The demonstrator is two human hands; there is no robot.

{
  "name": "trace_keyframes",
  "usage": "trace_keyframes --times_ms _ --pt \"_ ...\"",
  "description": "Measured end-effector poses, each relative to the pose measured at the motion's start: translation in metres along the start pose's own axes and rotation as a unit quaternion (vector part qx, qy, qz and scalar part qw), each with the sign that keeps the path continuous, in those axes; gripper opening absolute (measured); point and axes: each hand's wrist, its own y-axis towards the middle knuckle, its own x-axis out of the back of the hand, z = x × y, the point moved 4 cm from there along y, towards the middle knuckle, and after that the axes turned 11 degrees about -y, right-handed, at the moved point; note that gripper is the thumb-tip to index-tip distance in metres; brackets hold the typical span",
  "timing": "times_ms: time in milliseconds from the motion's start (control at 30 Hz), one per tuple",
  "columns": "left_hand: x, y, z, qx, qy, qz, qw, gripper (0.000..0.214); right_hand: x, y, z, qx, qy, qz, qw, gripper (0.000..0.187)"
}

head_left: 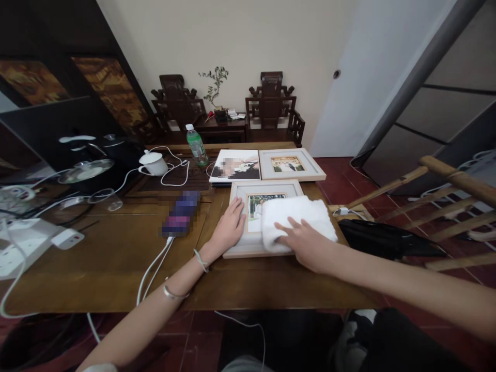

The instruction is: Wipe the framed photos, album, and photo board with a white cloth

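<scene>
A light-framed picture [228, 243] lies flat near the table's front edge, a photo set in its pale mat. My left hand [229, 227] rests flat on its left side, fingers stretched out. Over the right part of the frame is a folded white towel [306, 206], hiding some of the photo. My right hand [306, 243] presses on the towel's near side with its fingers apart and the thumb at a fold, gripping it. Just behind lie a second framed picture [310, 168] and a white-edged photo panel [228, 156].
Left of the frame lies a phone [180, 214] with a white cable. Farther left are a white power strip [19, 243], a clear cup [112, 201], a lidded white teacup [153, 163] and a kettle. A green-labelled bottle [197, 144] stands behind. A wooden chair [457, 186] is at right.
</scene>
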Motion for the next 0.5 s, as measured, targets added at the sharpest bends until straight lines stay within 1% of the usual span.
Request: trace_keyframes --times_ms 67,133,233,333,400,500 --pt "0.0 0.0 -0.001 0.001 0.0 -0.004 1.0 0.042 0.006 -0.016 0.015 0.012 0.028 0.013 0.999 0.06" --pt "0.0 0.001 -0.002 0.0 0.001 -0.005 1.0 0.041 0.008 -0.023 0.024 0.025 0.047 0.012 0.999 0.062" --pt "0.001 0.001 -0.002 0.001 0.004 -0.004 1.0 0.041 0.002 -0.016 0.025 0.04 0.045 -0.022 0.998 0.063" --pt "0.001 0.001 -0.001 -0.001 0.007 0.0 1.0 0.042 -0.01 0.009 0.008 0.037 0.021 -0.052 0.998 0.063" --pt "0.001 0.001 0.0 -0.007 0.007 0.002 1.0 0.042 -0.017 0.032 -0.012 0.019 -0.001 -0.057 0.998 0.064" --pt "0.001 0.001 0.001 -0.013 0.005 0.002 1.0 0.042 -0.017 0.068 -0.045 -0.024 -0.038 -0.096 0.994 0.066"
